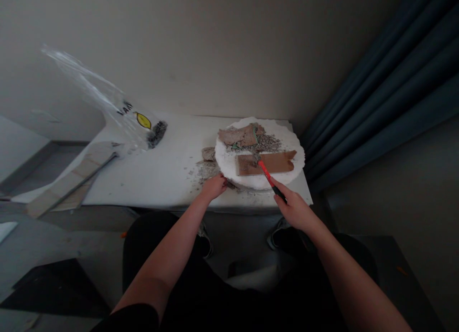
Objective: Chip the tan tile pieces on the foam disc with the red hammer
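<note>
My right hand (pixel 292 205) is wrapped round a tool with a red-and-black handle (pixel 267 172). The tool's grey end rests on a flat brown piece (pixel 276 162), notched at its right end; the end's exact shape is unclear. Underneath lies a rough-edged white round slab (pixel 258 180). Farther back on the slab are a cracked brown piece (pixel 240 135) with bits of green and a heap of grey-brown crumbs (pixel 268 143). My left hand (pixel 214 187) is closed at the slab's front left edge; whatever its fingers pinch is hidden.
The white table (pixel 158 179) carries scattered crumbs (pixel 204 172) left of the slab. At the left stand a clear plastic bag (pixel 118 107) with dark material at its bottom and a thin grey rod (pixel 82 181). A blue curtain (pixel 380 93) hangs at the right; a wall rises behind.
</note>
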A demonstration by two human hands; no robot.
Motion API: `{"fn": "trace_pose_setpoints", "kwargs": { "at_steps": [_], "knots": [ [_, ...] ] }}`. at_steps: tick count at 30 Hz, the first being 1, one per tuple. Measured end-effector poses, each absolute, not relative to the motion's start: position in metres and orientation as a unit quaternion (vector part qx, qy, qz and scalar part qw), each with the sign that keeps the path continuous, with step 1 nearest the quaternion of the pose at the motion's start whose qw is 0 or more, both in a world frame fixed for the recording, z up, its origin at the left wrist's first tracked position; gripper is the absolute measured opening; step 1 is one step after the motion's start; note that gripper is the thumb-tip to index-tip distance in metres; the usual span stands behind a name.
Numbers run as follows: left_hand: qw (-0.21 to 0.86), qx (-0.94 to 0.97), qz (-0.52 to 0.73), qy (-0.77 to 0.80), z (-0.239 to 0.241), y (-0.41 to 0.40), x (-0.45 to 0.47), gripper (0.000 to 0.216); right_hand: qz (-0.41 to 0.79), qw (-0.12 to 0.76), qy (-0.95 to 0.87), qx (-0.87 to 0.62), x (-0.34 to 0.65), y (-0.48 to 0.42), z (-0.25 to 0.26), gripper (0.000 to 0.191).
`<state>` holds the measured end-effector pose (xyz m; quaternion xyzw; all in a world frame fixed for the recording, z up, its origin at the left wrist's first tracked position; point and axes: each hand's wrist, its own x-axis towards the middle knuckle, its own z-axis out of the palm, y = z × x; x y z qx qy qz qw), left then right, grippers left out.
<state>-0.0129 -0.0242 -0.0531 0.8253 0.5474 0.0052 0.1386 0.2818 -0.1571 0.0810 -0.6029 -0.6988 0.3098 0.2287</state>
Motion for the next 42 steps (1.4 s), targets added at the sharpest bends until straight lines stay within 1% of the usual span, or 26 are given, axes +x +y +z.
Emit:
{"fn": "trace_pose_setpoints", "kwargs": {
  "at_steps": [3, 6, 11, 18, 21, 23, 24, 27, 29, 31, 33, 36, 39, 42],
  "knots": [
    [0.138, 0.83, 0.007, 0.54, -0.052, -0.025, -0.012, 0.022, 0.309, 0.228, -0.698, -0.604, 0.282, -0.157, 0.081, 0.06],
    [0.159, 0.835, 0.015, 0.526, -0.047, -0.026, -0.01, 0.022, 0.312, 0.223, -0.697, -0.606, 0.282, -0.157, 0.08, 0.061],
    [0.185, 0.827, 0.017, 0.53, -0.042, -0.027, -0.008, 0.015, 0.312, 0.219, -0.699, -0.606, 0.282, -0.157, 0.08, 0.061],
    [0.146, 0.814, 0.004, 0.563, -0.038, -0.026, -0.009, 0.015, 0.32, 0.224, -0.697, -0.602, 0.28, -0.158, 0.083, 0.061],
    [0.147, 0.806, 0.028, 0.573, -0.032, -0.022, -0.015, 0.011, 0.32, 0.225, -0.699, -0.599, 0.279, -0.158, 0.085, 0.062],
    [0.187, 0.804, 0.061, 0.562, -0.025, -0.019, -0.023, 0.007, 0.32, 0.224, -0.699, -0.599, 0.279, -0.158, 0.085, 0.062],
    [0.225, 0.802, 0.078, 0.548, -0.02, -0.017, -0.027, 0.006, 0.319, 0.223, -0.699, -0.599, 0.279, -0.158, 0.085, 0.062],
    [0.378, 0.783, 0.115, 0.481, -0.004, -0.017, -0.032, 0.005, 0.315, 0.22, -0.702, -0.599, 0.278, -0.159, 0.086, 0.063],
    [0.467, 0.766, 0.124, 0.424, 0.007, -0.02, -0.026, 0.009, 0.31, 0.214, -0.704, -0.602, 0.277, -0.159, 0.086, 0.065],
    [0.526, 0.755, 0.128, 0.37, 0.017, -0.022, -0.015, 0.013, 0.307, 0.205, -0.704, -0.607, 0.276, -0.159, 0.086, 0.065],
    [0.55, 0.746, 0.157, 0.341, 0.025, -0.022, -0.001, 0.016, 0.308, 0.198, -0.702, -0.611, 0.276, -0.159, 0.086, 0.065],
    [0.517, 0.727, 0.27, 0.363, 0.032, -0.015, 0.018, 0.018, 0.312, 0.207, -0.701, -0.607, 0.276, -0.158, 0.085, 0.064],
    [0.404, 0.719, 0.368, 0.429, 0.033, -0.005, 0.032, 0.02, 0.319, 0.22, -0.7, -0.6, 0.278, -0.158, 0.083, 0.063],
    [0.292, 0.737, 0.389, 0.469, 0.028, 0.0, 0.043, 0.016, 0.326, 0.222, -0.702, -0.594, 0.28, -0.158, 0.081, 0.063]
  ]
}}
